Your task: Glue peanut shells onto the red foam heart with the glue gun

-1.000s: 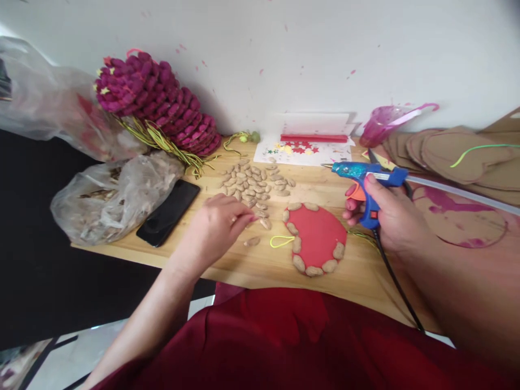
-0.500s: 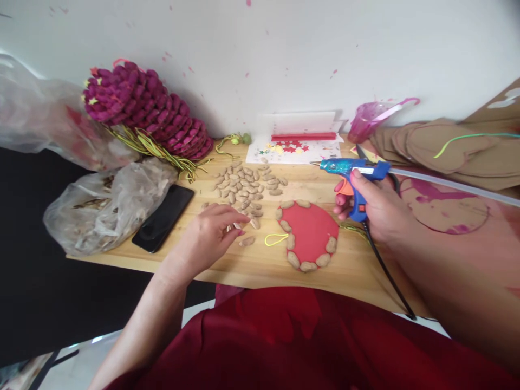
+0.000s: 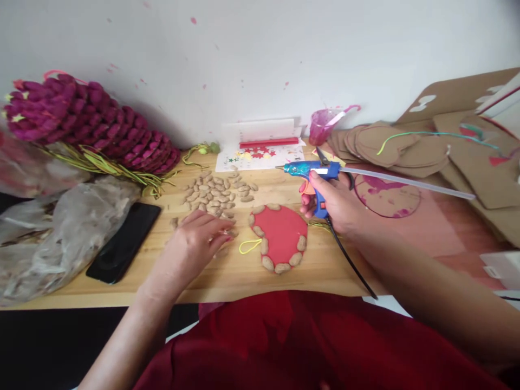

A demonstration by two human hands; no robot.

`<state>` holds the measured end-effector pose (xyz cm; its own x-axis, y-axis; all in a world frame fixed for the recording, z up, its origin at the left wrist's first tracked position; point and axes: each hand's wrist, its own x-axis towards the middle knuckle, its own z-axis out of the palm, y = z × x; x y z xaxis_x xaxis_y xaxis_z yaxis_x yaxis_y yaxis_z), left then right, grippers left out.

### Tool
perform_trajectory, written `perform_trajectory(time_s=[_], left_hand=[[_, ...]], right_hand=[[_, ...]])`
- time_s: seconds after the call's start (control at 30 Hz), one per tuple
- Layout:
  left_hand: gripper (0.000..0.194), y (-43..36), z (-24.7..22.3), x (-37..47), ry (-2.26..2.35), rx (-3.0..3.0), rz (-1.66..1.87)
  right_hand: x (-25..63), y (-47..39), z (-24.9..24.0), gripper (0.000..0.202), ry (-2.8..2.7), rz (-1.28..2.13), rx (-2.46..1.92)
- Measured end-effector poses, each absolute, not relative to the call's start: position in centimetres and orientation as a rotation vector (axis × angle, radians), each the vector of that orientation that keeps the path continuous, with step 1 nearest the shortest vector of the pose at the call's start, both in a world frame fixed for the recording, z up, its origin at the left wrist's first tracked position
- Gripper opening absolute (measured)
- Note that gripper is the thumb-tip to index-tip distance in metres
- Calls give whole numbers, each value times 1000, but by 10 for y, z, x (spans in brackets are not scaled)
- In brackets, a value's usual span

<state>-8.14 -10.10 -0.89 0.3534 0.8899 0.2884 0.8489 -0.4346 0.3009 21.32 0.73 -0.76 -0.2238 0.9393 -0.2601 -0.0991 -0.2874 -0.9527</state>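
Observation:
My right hand [image 3: 331,200] grips a blue hot glue gun [image 3: 314,170]; its nozzle points left and a long clear glue stick [image 3: 410,181] sticks out of the back. Below the nozzle lies a red heart-shaped piece [image 3: 284,233] with peanuts along part of its edge and a yellow string loop [image 3: 248,247] at its notch. My left hand [image 3: 195,238] is at the near side of a pile of peanuts [image 3: 209,189], thumb and fingers closed around a peanut [image 3: 229,233], partly hidden by the fingers.
A black phone [image 3: 124,244] and a plastic bag [image 3: 81,233] lie left. Behind them rests a magenta peanut-covered object [image 3: 97,124]. Star cutouts [image 3: 260,153] lie on white paper. A stained cup [image 3: 320,127] and cardboard shapes [image 3: 377,146] stand right. The glue gun's cord [image 3: 351,260] crosses the front edge.
The camera view has turned to the right, so everything sits further left. My left hand has closed on a peanut beside the pile. My right hand still holds the glue gun above the heart.

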Motion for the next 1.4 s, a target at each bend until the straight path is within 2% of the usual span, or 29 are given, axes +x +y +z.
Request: perform_trajectory(time_s=[0.47,0.8,1.07,1.2,1.4], left_hand=[[11,-104,-5,-76,1646,2477,712],[6,-116,-10,-33,1416,2456,667],[13,-121,-11,-23,1385,2384,754],[14,-117,2,-45,1596,2262,912],[27,-116,18,-73,1988,1973,844]], right_hand=[[217,5,-6,54,-1252,1592,-1268],[217,5,-10,51,-1240,1578,-1278],[219,8,-17,48,-1238,1603,-1207],[219,10,-19,47,-1254,1610,-1188],[217,9,-20,44,-1245,1583,-1191]])
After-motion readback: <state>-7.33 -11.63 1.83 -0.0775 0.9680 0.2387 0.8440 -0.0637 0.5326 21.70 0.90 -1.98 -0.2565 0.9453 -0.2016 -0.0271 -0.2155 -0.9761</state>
